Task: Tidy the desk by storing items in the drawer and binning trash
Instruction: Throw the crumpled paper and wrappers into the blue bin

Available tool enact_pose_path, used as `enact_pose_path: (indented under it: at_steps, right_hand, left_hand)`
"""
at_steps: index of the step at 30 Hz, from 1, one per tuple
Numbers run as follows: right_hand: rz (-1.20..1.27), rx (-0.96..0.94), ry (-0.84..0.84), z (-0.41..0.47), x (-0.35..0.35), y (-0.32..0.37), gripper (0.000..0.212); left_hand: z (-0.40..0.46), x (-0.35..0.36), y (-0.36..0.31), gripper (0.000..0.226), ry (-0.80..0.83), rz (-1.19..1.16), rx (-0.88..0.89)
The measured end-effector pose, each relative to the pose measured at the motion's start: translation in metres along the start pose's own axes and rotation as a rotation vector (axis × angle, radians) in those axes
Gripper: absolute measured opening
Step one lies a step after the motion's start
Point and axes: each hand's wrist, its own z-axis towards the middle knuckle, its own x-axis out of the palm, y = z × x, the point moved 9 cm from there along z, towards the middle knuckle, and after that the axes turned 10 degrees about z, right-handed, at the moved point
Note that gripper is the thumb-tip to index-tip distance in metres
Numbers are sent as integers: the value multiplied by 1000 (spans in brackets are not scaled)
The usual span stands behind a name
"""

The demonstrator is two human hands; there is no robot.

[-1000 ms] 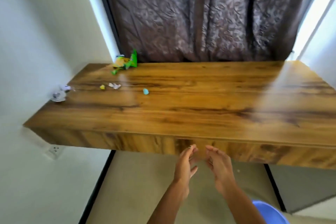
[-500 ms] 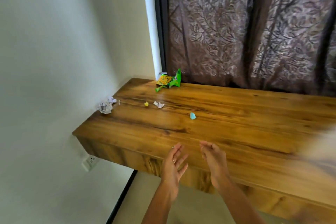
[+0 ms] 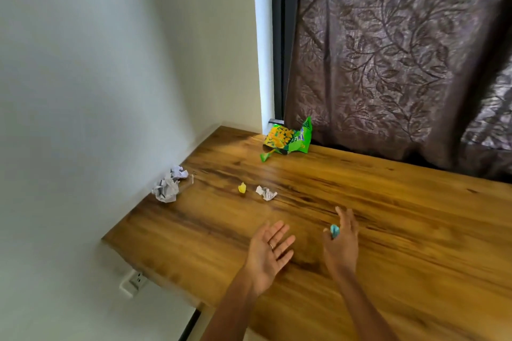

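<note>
I see a warm brown, dark-streaked wood-grain tabletop (image 3: 360, 230), a green and yellow snack bag (image 3: 288, 139), white crumpled paper (image 3: 166, 189), a yellow scrap (image 3: 242, 188), a pale blue scrap (image 3: 334, 230), and a brown leaf-patterned curtain (image 3: 388, 63).

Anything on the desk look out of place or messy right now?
Yes, litter. A torn green snack bag lies by the curtain, crumpled paper sits at the wall edge, and a yellow scrap and a white scrap lie mid-desk. The right hand is at a blue scrap.
</note>
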Motion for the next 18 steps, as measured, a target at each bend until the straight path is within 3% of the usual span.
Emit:
enact_pose_path:
  at_steps: [3, 6, 12, 18]
  right_hand:
    - [-88, -80, 32, 9, 12, 6, 37]
    - [55, -60, 41, 11, 17, 21, 33]
    - [195, -191, 453, -9, 72, 89, 20]
    - [165, -209, 393, 25, 87, 94, 16]
  left_hand:
    - [19, 2, -2, 44, -11, -15, -31]
    - [30, 7, -2, 45, -20, -47, -55]
    - [41, 14, -15, 43, 25, -172, -35]
    - [54, -15, -25, 30, -127, -373, -94]
